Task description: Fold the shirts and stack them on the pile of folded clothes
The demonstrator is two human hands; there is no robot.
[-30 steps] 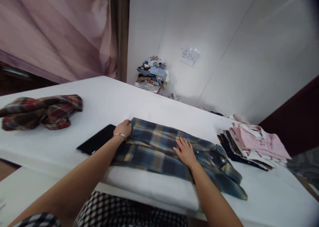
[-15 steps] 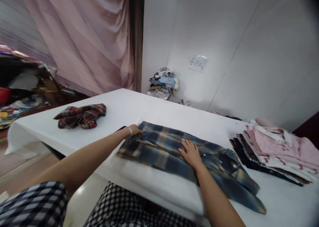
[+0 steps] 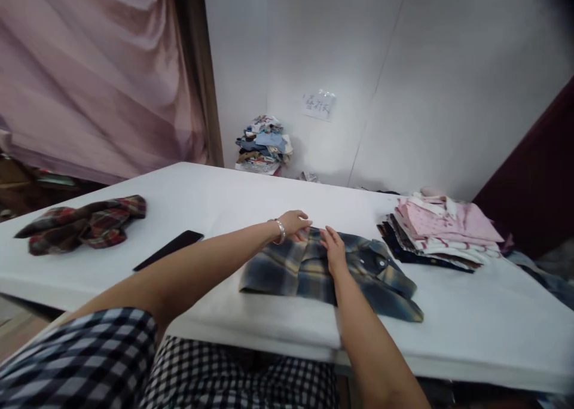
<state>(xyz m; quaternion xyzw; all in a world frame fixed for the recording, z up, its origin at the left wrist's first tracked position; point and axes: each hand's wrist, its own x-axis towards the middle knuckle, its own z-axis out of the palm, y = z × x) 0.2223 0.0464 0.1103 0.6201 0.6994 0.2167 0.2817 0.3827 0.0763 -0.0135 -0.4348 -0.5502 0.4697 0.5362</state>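
Note:
A blue, grey and tan plaid shirt (image 3: 309, 277) lies in front of me on the white table, its collar and buttons toward the right. My left hand (image 3: 293, 225), with a silver bracelet at the wrist, is at the shirt's far edge; its fingers are closed on the cloth there, though partly blurred. My right hand (image 3: 333, 247) rests on the middle of the shirt, close beside the left one, fingers extended toward the far edge. Part of the shirt is hidden under the hands and right forearm.
A crumpled red-brown plaid garment (image 3: 89, 223) lies at the left of the table (image 3: 201, 197), near a flat black object (image 3: 173, 247). At the right stands a stack of folded clothes (image 3: 448, 223), pink on top. Another clothes pile (image 3: 264, 146) sits beyond the table.
My left hand has moved right from the shirt's left end, and the shirt now looks shorter, folded over there. My right hand has shifted toward the far edge. The view has turned right.

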